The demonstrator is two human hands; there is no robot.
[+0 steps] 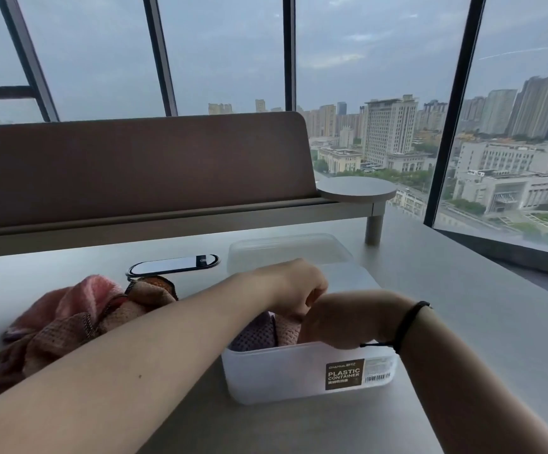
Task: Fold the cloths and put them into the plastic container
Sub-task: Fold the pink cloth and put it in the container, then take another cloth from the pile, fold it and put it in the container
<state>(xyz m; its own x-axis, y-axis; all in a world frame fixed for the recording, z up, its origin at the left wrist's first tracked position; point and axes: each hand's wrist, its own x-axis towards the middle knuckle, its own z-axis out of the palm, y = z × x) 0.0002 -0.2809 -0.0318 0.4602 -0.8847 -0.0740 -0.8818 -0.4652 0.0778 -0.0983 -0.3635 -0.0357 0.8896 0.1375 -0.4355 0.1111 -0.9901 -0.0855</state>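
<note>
1. Both hands, the left hand (294,286) and the right hand (331,322), crowd the mouth of the translucent white plastic container (308,371), leaving little room inside beside the folded pink and mauve cloths (266,332).
2. Left of the left forearm, a heap of pink and brown cloths (69,319) blocks the grey table (462,306).
3. Just beyond the hands lies the clear plastic lid (285,250).
4. Right of the right wrist, the tabletop lies open.

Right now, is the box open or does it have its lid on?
Open. The plastic container has no lid on; both hands reach inside onto folded cloths. The lid lies on the table behind it.
</note>
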